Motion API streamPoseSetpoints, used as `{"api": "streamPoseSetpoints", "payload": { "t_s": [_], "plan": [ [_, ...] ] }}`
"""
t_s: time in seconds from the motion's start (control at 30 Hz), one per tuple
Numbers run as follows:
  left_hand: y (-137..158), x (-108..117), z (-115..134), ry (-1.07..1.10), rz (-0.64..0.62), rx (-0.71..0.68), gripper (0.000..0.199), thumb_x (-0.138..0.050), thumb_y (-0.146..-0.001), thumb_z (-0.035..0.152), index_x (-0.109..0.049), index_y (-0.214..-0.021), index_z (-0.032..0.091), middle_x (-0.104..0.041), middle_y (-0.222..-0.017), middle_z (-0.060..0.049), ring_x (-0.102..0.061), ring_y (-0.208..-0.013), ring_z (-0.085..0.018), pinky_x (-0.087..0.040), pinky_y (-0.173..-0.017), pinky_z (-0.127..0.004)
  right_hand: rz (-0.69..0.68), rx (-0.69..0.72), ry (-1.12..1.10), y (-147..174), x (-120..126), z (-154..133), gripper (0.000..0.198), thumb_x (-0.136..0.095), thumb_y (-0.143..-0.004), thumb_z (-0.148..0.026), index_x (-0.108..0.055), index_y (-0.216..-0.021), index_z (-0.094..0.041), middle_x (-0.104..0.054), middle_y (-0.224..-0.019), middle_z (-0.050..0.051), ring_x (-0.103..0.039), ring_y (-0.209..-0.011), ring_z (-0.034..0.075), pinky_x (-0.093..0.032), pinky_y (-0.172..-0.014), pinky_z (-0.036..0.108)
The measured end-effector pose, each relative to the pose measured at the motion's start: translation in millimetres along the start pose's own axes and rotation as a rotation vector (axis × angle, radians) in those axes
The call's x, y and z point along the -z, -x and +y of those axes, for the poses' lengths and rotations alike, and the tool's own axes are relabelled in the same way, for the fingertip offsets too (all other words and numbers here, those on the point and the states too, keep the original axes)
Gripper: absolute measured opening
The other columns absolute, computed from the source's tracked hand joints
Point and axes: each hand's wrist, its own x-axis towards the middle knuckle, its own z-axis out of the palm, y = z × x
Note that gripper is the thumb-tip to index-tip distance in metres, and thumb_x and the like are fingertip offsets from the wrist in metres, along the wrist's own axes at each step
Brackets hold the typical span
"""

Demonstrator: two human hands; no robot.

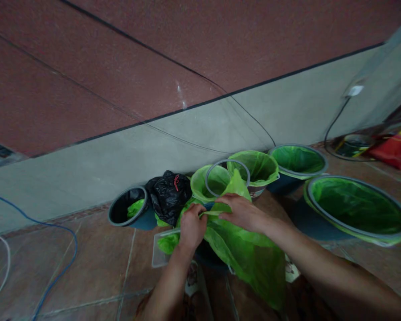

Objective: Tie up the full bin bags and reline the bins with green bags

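Note:
A thin green trash bag [254,254] spreads over a dark bin [209,256] right in front of me, its loose part hanging down on the right. My left hand [193,223] is closed and pinches the bag's edge. Across from it, my right hand [240,211] also grips the bag, fingers bent over the plastic. Just beyond my hands, a loose grey ring [210,171] leans over a green-lined bucket [198,183]. The bin's inside is mostly hidden by the bag and my hands.
A tied black garbage bag [167,196] sits beside a tilted bin [127,209] with green plastic inside. Green-lined bins stand to the right, the nearest one [357,209] large. A clear plastic container [157,252] lies left. A blue cable [74,249] crosses the tiles.

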Motion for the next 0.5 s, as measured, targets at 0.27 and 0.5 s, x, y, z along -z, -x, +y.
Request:
{"api": "streamPoseSetpoints", "payload": {
  "t_s": [0.27,0.5],
  "plan": [
    [1,-10,8,0.364,-0.053,0.098,0.007,-0.065,-0.073,0.011,-0.066,-0.074,0.018,-0.062,-0.072,0.001,-0.057,-0.07,-0.013,-0.043,-0.071,-0.025,0.063,0.007,0.03,-7,-11,-5,0.018,-0.057,-0.091,-0.018,-0.074,-0.085,-0.017,-0.069,-0.086,0.005,-0.065,-0.081,0.017,-0.046,-0.078,0.027],
    [2,-11,2,0.824,-0.283,0.289,0.011,-0.067,-0.074,0.023,-0.067,-0.082,0.015,-0.066,-0.074,0.001,-0.058,-0.067,-0.013,-0.044,-0.067,-0.025,0.107,-0.098,0.034,-7,-5,4,0.018,-0.058,-0.087,-0.013,-0.075,-0.089,-0.018,-0.07,-0.09,0.005,-0.065,-0.087,0.016,-0.044,-0.08,0.025]
  ]
}}
